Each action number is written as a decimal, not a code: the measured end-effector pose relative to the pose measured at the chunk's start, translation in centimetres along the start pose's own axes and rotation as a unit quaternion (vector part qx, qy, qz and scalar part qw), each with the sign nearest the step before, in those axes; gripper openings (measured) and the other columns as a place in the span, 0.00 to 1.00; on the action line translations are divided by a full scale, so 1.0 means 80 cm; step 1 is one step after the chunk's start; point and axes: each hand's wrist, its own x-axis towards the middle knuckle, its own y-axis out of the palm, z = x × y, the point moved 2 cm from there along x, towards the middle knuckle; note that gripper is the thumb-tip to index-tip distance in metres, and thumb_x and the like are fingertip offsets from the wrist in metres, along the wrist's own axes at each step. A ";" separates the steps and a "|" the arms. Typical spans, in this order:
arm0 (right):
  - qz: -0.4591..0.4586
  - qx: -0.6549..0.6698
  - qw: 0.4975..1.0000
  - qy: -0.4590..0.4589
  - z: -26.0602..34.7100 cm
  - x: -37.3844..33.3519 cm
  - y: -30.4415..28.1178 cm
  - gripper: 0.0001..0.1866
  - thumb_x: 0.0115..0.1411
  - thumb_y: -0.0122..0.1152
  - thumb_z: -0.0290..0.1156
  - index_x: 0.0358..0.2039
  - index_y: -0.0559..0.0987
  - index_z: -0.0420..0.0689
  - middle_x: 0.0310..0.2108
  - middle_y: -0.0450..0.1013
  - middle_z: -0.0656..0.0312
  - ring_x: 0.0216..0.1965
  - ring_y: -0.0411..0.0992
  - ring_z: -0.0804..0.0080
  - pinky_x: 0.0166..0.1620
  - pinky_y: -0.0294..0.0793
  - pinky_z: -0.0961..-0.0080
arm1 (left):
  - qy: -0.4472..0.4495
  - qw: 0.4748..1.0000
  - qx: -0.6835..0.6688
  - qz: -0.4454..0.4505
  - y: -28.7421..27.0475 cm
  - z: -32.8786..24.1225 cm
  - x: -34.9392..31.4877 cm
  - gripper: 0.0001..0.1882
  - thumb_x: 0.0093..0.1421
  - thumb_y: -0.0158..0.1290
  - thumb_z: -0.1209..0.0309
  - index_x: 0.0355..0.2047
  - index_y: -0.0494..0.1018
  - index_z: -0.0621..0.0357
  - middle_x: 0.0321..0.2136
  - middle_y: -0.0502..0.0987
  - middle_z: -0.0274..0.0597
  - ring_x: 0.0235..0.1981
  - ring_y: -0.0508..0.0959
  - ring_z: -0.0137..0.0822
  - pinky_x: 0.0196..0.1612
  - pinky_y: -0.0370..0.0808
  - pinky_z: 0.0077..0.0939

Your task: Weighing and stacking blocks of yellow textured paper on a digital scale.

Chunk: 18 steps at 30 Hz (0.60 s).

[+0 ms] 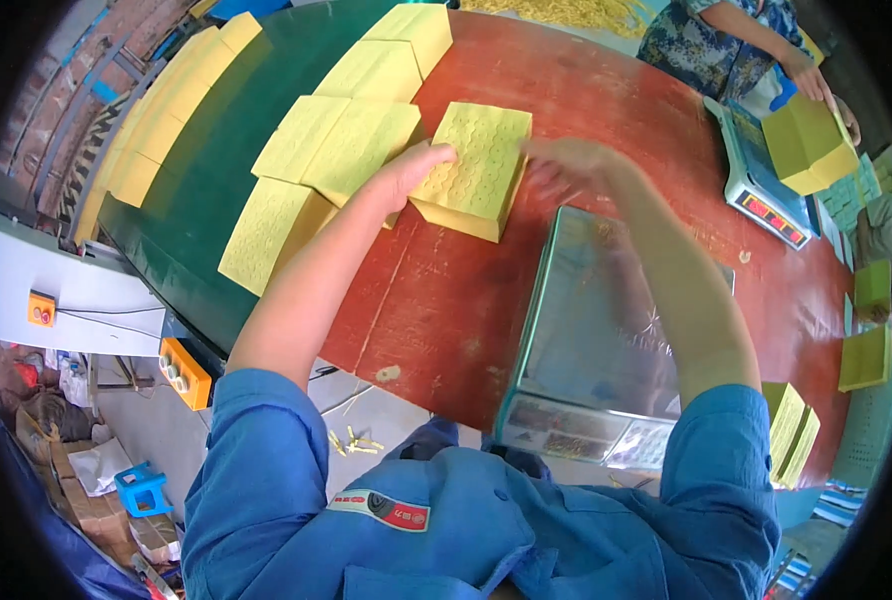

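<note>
A thick stack of yellow paper [481, 150] with a scalloped pattern pressed into its top stands on the red tabletop in front of me. My left hand [411, 172] grips its left side, the thumb lying over the top edge and the other fingers mostly hidden. At the stack's right edge is my right hand [571, 165], its fingers smeared by motion, so whether it touches the paper cannot be made out. Several similar yellow stacks [356, 145] sit close together just left of my left hand. Beneath my right forearm lies a clear, shiny flat box [591, 330] with greenish edges.
A green conveyor belt [206, 200] runs along the left, with a row of yellow stacks [171, 100] beyond it. An orange button box [184, 373] hangs by the table edge. At far right, another person's hand [811, 80] rests at a yellow block on a digital scale [756, 190].
</note>
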 end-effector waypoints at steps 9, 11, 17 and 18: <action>-0.061 -0.026 0.992 -0.105 0.031 0.029 0.054 0.36 0.55 0.60 0.60 0.55 0.74 0.47 0.50 0.72 0.62 0.48 0.70 0.68 0.52 0.67 0.63 | -0.039 0.996 0.081 -0.028 -0.016 0.017 -0.030 0.28 0.56 0.50 0.56 0.54 0.67 0.57 0.51 0.72 0.41 0.52 0.71 0.35 0.56 0.65 0.32; -0.062 -0.071 0.992 -0.079 0.028 0.026 0.070 0.33 0.54 0.62 0.58 0.52 0.77 0.47 0.46 0.75 0.64 0.47 0.70 0.70 0.51 0.68 0.66 | -0.068 0.995 0.076 -0.013 -0.020 0.033 -0.051 0.28 0.56 0.50 0.56 0.55 0.67 0.57 0.52 0.71 0.41 0.53 0.70 0.35 0.57 0.64 0.33; 0.109 -0.077 0.988 -0.082 0.024 -0.028 0.175 0.28 0.51 0.66 0.54 0.45 0.80 0.46 0.42 0.77 0.61 0.43 0.73 0.68 0.48 0.71 0.68 | -0.003 0.999 0.039 0.007 -0.013 0.097 -0.214 0.28 0.60 0.48 0.62 0.57 0.63 0.67 0.52 0.71 0.47 0.51 0.72 0.36 0.55 0.67 0.31; 0.075 -0.165 0.977 -0.110 0.029 -0.043 0.200 0.29 0.51 0.66 0.54 0.45 0.80 0.44 0.42 0.77 0.57 0.43 0.74 0.64 0.49 0.72 0.67 | 0.004 1.000 0.013 -0.007 -0.018 0.108 -0.244 0.29 0.60 0.49 0.61 0.57 0.62 0.66 0.52 0.71 0.47 0.52 0.72 0.35 0.55 0.67 0.31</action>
